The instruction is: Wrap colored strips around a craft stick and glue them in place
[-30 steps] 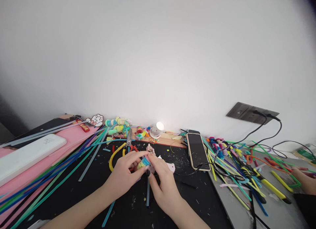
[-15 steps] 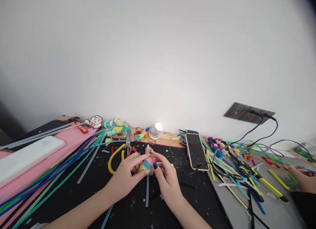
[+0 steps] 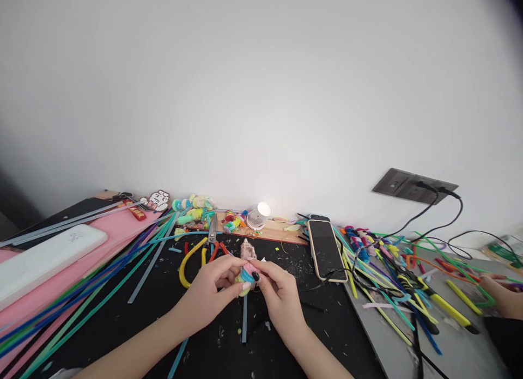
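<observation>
Between both hands, over the black mat (image 3: 220, 341), is a small fuzzy pipe-cleaner piece (image 3: 246, 273) striped in pink, blue and yellow. My left hand (image 3: 210, 286) pinches it from the left, thumb at the lower side. From the right, my right hand (image 3: 281, 297) grips it with thumb and fingers, a dark nail showing on the thumb. Just beyond the fingertips stands a pale, pinkish-brown pointed thing (image 3: 247, 249), its lower part hidden by the hands. A grey-blue strip (image 3: 244, 319) lies below the held piece. To the left is a yellow-handled cutting tool (image 3: 183, 267).
Long pipe cleaners (image 3: 110, 281) and a white case (image 3: 53, 259) lie at left. A paper cup (image 3: 259, 215) and fuzzy coils (image 3: 192, 209) stand by the wall. At right are a phone (image 3: 327, 251), cables, yellow-black pliers (image 3: 445, 308) and another person's hand (image 3: 504, 297).
My hands have shifted slightly, turning the striped piece and lowering it a little. More of the pale pointed thing shows beyond them. The right hand has moved slightly right.
</observation>
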Demonstrator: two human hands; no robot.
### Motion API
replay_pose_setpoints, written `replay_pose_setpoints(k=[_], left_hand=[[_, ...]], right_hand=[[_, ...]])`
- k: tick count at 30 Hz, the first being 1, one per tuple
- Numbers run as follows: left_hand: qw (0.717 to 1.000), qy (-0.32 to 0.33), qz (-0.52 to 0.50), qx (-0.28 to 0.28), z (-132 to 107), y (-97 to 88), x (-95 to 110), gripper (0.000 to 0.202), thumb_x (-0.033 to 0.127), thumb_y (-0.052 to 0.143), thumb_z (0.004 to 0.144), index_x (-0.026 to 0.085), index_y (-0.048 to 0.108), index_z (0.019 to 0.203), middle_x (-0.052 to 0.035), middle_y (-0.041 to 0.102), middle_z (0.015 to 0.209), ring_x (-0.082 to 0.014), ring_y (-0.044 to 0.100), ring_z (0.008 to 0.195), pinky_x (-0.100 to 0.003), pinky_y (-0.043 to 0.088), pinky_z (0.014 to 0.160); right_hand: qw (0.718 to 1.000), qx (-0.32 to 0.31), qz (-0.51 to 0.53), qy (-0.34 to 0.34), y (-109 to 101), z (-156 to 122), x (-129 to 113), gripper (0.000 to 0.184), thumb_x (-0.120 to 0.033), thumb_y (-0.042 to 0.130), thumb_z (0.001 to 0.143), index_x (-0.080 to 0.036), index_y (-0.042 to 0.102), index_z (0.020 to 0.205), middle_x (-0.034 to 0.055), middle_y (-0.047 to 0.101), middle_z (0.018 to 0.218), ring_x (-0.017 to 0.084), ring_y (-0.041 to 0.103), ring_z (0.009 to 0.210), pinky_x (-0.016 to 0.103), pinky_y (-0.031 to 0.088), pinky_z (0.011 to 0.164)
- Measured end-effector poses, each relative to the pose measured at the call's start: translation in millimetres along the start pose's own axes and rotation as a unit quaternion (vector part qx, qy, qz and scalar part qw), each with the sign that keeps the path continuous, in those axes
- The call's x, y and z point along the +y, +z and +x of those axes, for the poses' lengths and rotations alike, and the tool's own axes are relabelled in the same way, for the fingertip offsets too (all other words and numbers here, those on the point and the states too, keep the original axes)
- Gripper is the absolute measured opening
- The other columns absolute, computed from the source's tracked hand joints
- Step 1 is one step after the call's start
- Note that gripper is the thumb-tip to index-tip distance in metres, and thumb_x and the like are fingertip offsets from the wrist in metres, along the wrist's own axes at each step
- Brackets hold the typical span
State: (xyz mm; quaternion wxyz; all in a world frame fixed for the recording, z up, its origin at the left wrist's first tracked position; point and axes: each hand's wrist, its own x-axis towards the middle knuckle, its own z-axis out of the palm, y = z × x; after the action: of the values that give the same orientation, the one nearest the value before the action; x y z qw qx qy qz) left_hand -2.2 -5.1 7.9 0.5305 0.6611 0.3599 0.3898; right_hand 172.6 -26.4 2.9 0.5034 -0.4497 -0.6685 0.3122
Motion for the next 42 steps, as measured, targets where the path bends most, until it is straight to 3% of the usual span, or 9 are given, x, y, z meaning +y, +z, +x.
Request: replay_pose_setpoints(k=[5,9,13,20,30,42], left_hand=[[0.999,-0.011,-0.034,-0.011,-0.3,-1.2,-4.2,0.012,0.026,0.064,0.085,0.019,0.064,0.094,0.0001,0.061,0.079,-0.0147,0.057,0.073,-0.026,0.048,0.067],[0.998,-0.024,-0.063,-0.014,0.5,-0.5,-7.7,0.017,0.027,0.066,0.084,0.019,0.063,0.099,0.0002,0.060,0.080,-0.0153,0.056,0.075,-0.027,0.048,0.069],[0.992,-0.032,-0.116,-0.030,1.9,-1.1,-8.1,0.025,0.035,0.064,0.086,0.021,0.061,0.108,-0.0014,0.060,0.089,-0.0164,0.057,0.078,-0.028,0.049,0.070],[0.991,-0.038,-0.127,-0.019,2.0,-3.1,-5.6,0.024,0.042,0.059,0.089,0.023,0.063,0.103,-0.0024,0.060,0.098,-0.0170,0.057,0.081,-0.027,0.050,0.068],[0.991,-0.039,-0.124,-0.009,6.8,-3.2,-6.9,0.021,0.041,0.063,0.086,0.021,0.064,0.093,-0.0007,0.060,0.087,-0.0175,0.059,0.078,-0.029,0.049,0.071],[0.993,-0.013,-0.111,-0.043,2.0,-5.7,-6.2,0.029,0.041,0.063,0.086,0.023,0.063,0.108,-0.0041,0.066,0.099,-0.0212,0.062,0.090,-0.030,0.050,0.076]], right_hand=[[0.999,0.007,-0.019,-0.037,0.2,-0.8,0.4,0.023,-0.017,0.057,0.090,-0.022,0.074,0.105,0.0060,0.074,0.087,0.018,0.067,0.074,0.026,0.053,0.065],[0.997,0.008,-0.050,-0.063,-0.5,-1.1,1.5,0.025,-0.015,0.056,0.090,-0.021,0.073,0.107,0.0063,0.074,0.087,0.018,0.067,0.076,0.027,0.053,0.069],[0.994,-0.008,-0.066,-0.084,-1.8,-0.5,0.4,0.030,-0.014,0.052,0.092,-0.023,0.069,0.115,0.0075,0.074,0.100,0.020,0.068,0.089,0.030,0.054,0.079],[0.994,-0.045,-0.033,-0.090,-3.0,0.4,-5.9,0.035,-0.016,0.049,0.096,-0.029,0.064,0.125,0.0060,0.070,0.113,0.018,0.065,0.103,0.031,0.051,0.090],[0.995,-0.030,-0.025,-0.092,-1.5,0.0,0.6,0.035,-0.013,0.050,0.094,-0.027,0.069,0.119,0.0076,0.072,0.107,0.019,0.068,0.094,0.030,0.055,0.082],[0.991,0.008,-0.074,-0.114,0.8,-4.1,0.7,0.033,-0.010,0.059,0.088,-0.023,0.067,0.117,0.0061,0.075,0.104,0.019,0.071,0.089,0.028,0.058,0.079]])
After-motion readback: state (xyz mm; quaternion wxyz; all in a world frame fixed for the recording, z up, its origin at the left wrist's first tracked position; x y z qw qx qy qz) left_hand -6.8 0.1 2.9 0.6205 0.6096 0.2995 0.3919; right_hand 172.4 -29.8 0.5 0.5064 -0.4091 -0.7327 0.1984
